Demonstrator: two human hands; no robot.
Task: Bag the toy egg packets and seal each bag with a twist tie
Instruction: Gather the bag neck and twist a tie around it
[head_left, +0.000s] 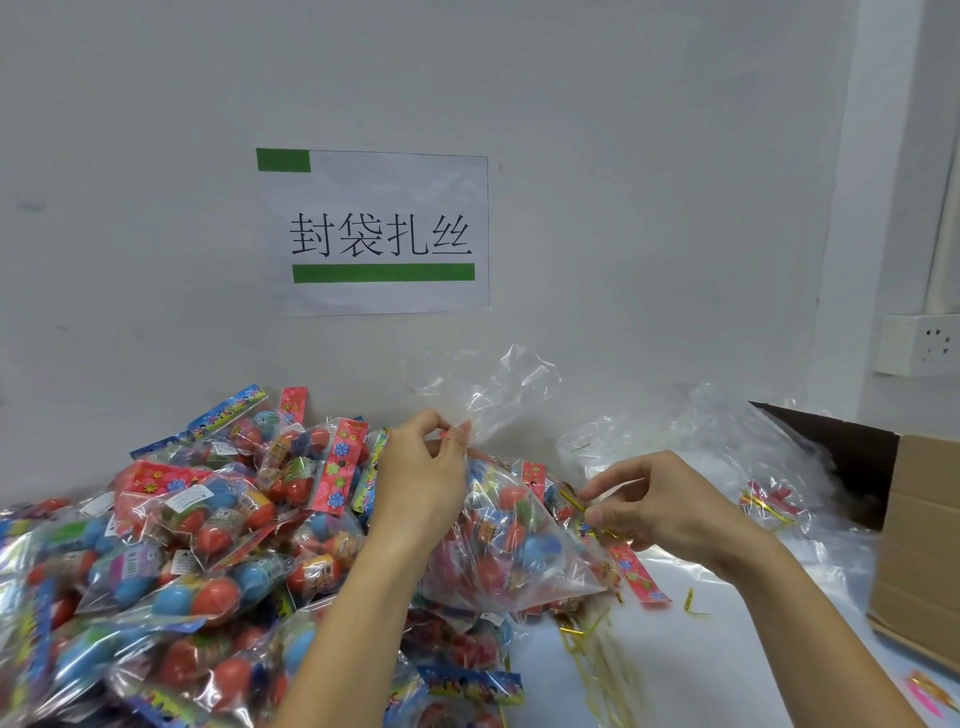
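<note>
Loose egg packets (171, 545) heap up at our left, crinkly and quick to slide. Our left hand (423, 470) pinches the gathered neck of the filled clear bag (511, 551) — soft film, bulky but light, best held right at that neck above the eggs. Our right hand (657, 506) pinches a gold twist tie (574, 503) just beside it — thin, bendable wire. Spare ties (597, 660) lie below; a cardboard box (919, 545) stands far right.

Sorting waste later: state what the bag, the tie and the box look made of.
Bag: thin clear plastic film, glossy and crinkled, eggs showing through.
Tie: thin gold strip with a metallic shine, probably foil-coated wire.
Box: brown cardboard, matte, with an open flap.
</note>
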